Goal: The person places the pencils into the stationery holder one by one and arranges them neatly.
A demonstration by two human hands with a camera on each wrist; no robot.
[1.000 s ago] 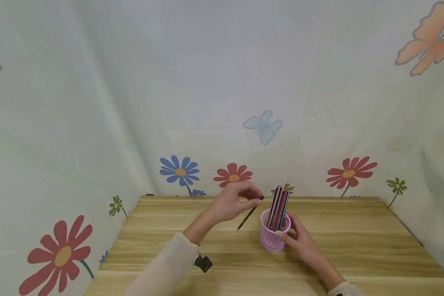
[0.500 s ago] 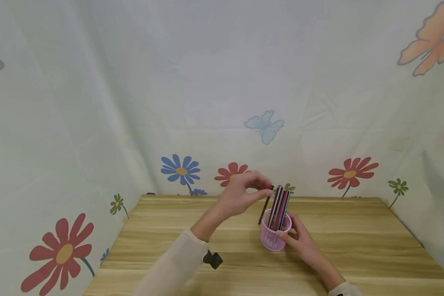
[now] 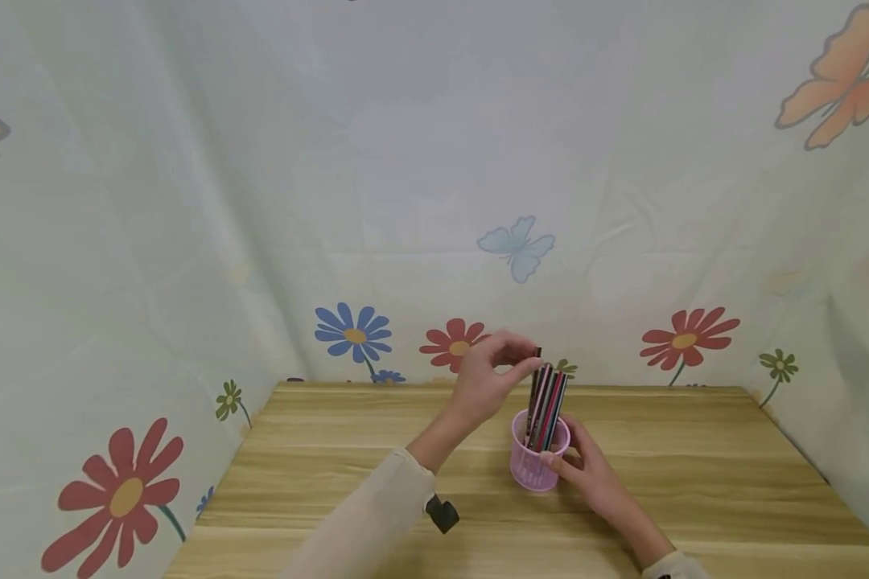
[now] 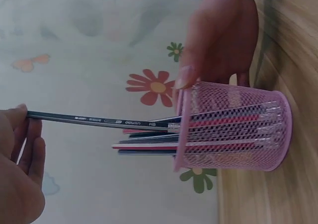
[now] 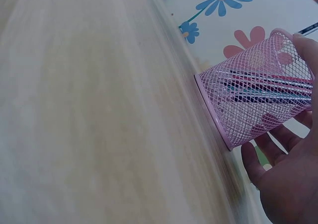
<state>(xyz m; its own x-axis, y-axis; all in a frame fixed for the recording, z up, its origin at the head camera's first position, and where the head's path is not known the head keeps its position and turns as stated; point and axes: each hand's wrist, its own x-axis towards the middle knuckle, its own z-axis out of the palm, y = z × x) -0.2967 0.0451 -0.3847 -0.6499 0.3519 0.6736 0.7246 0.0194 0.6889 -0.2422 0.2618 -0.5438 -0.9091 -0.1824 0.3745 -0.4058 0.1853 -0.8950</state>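
Observation:
A dark pencil (image 4: 99, 119) is pinched near its upper end by my left hand (image 3: 487, 374), between thumb and fingers. In the left wrist view its lower end, with a silvery band, is right at the mouth of a pink mesh pen cup (image 3: 533, 473). Several pencils (image 4: 144, 146), dark, red and white, lean together inside that cup. My right hand (image 3: 592, 476) grips the cup from its right side, thumb at the rim and fingers round the far side. The cup stands upright on the wooden table, as the right wrist view (image 5: 258, 90) also shows.
The wood-grain table (image 3: 348, 434) ends at a pale cloth backdrop (image 3: 376, 161) printed with flowers and butterflies. A small black object (image 3: 442, 513) hangs at the left sleeve cuff (image 3: 398, 490).
My left hand has moved right and a little up, bringing the pencil from a slant left of the cup to nearly upright over its mouth. The right hand and cup stay put.

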